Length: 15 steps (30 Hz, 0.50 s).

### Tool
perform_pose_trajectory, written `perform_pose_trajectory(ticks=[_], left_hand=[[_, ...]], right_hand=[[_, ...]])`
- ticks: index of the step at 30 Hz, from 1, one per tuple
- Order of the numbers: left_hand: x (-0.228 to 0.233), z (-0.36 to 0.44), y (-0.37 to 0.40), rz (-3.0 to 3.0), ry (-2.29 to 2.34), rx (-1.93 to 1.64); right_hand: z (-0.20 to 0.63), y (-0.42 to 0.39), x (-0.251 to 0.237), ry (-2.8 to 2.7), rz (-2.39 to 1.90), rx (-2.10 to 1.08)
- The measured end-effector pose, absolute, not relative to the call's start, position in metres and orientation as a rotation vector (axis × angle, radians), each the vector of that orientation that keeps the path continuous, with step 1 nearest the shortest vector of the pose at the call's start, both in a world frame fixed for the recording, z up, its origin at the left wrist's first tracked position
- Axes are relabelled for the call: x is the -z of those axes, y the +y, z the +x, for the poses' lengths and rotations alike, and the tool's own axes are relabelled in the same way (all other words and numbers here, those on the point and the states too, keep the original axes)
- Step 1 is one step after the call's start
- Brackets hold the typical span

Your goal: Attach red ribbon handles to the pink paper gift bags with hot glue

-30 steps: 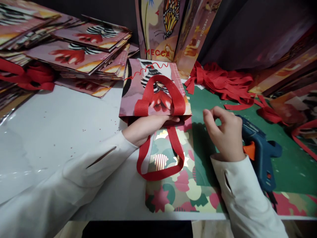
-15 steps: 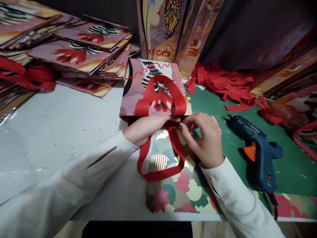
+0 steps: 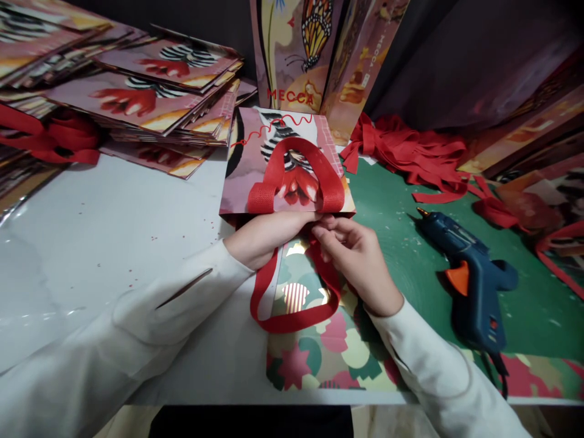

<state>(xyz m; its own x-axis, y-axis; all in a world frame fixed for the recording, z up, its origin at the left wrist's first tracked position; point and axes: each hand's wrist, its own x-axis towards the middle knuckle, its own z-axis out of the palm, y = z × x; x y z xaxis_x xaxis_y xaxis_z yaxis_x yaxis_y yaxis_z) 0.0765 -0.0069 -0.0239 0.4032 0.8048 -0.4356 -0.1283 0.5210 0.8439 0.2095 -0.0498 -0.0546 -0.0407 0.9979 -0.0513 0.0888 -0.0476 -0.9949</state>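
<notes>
Left hand (image 3: 264,234) flat on gift bag (image 3: 255,176) mouth; right hand (image 3: 360,261) fingers pinching red handle (image 3: 292,319), looped toward body.

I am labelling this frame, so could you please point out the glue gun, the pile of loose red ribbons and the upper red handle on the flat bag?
glue gun (image 3: 474,286), head view, on its blue body.
pile of loose red ribbons (image 3: 406,149), head view, middle of the heap.
upper red handle (image 3: 298,147), head view, top of its arch.

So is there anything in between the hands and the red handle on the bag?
No. Both the left hand and the right hand are already at the paper bag's open edge, touching the lower red handle. The glue gun lies off to the right, clear of them.
</notes>
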Motion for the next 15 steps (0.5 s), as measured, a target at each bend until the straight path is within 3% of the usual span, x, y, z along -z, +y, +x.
perform_pose_trajectory(ticks=[15], left_hand=[[0.024, 0.073, -0.007, 0.877, 0.965, -0.731]], right_hand=[[0.252, -0.047, 0.022, -1.333, -1.44, -1.224]])
